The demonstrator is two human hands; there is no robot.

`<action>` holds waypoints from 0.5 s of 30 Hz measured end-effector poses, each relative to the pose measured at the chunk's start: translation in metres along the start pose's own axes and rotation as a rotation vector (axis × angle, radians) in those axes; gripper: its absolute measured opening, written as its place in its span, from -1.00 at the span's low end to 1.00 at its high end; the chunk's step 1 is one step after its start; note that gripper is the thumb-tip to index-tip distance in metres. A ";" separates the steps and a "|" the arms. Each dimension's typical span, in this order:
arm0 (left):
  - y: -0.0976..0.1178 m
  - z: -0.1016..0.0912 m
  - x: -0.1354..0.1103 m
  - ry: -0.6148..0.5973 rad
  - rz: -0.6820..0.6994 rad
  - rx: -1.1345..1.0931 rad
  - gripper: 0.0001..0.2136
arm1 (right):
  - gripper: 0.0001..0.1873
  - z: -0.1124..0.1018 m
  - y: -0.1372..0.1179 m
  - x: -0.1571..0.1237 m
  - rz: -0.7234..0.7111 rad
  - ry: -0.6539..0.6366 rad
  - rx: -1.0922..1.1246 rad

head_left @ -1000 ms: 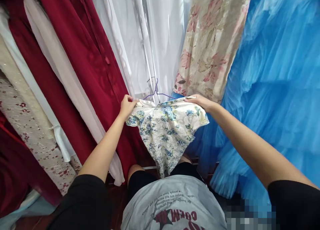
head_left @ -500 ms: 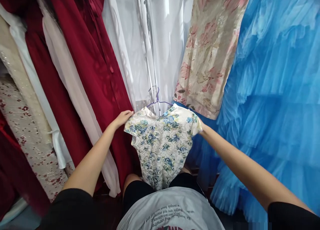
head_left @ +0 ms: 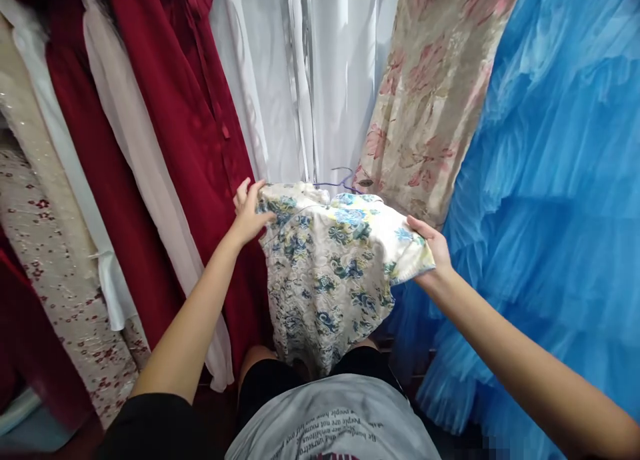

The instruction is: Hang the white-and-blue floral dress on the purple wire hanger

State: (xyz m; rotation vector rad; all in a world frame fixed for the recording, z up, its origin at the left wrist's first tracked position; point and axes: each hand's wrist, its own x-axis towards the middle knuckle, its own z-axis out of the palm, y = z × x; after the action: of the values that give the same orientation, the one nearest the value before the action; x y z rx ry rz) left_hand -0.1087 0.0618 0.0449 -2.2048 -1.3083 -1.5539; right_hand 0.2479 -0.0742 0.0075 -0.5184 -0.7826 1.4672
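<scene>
Two bare hands are on a floral blouse [head_left: 325, 267] in front of me. The right hand [head_left: 434, 250] has the sleeve pinched, thumb on top, the other fingers mostly hidden under the cloth. At the opposite shoulder, the left hand [head_left: 250, 213] has thumb and forefinger parted at the edge; I can't tell from here whether any fabric is squeezed there. The blouse, cream with blue flowers, hangs between the hands, above the person's thighs, its right shoulder catching the light. Just behind the neckline, a thin purple hanger [head_left: 344, 180] pokes out. Beyond it I see long white fabric [head_left: 345, 80], with a dark red dress [head_left: 165, 120] to the left. Over on the right hang a beige cloth with pink flowers [head_left: 425, 107] and, past that, a great ruffled blue gown [head_left: 560, 180]. The person wears a grey printed shirt [head_left: 335, 417].
</scene>
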 end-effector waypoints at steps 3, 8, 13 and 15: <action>0.026 0.002 -0.019 -0.111 0.180 0.225 -0.07 | -0.55 -0.001 0.015 -0.042 0.056 -0.097 -0.062; 0.038 0.040 -0.053 -0.200 0.181 0.036 -0.69 | -0.38 0.017 0.045 -0.097 0.262 -0.497 -0.094; 0.054 0.086 -0.079 -0.331 -0.021 -0.317 -0.89 | -0.47 0.033 0.058 -0.093 0.223 -0.614 -0.074; 0.064 0.096 -0.091 -0.366 -0.062 -0.356 -0.89 | -0.52 0.035 0.062 -0.084 0.235 -0.633 -0.020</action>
State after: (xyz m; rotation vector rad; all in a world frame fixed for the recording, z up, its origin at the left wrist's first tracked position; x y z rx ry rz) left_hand -0.0040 0.0248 -0.0513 -2.8031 -1.2767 -1.5581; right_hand 0.1863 -0.1584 -0.0277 -0.1524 -1.2617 1.8746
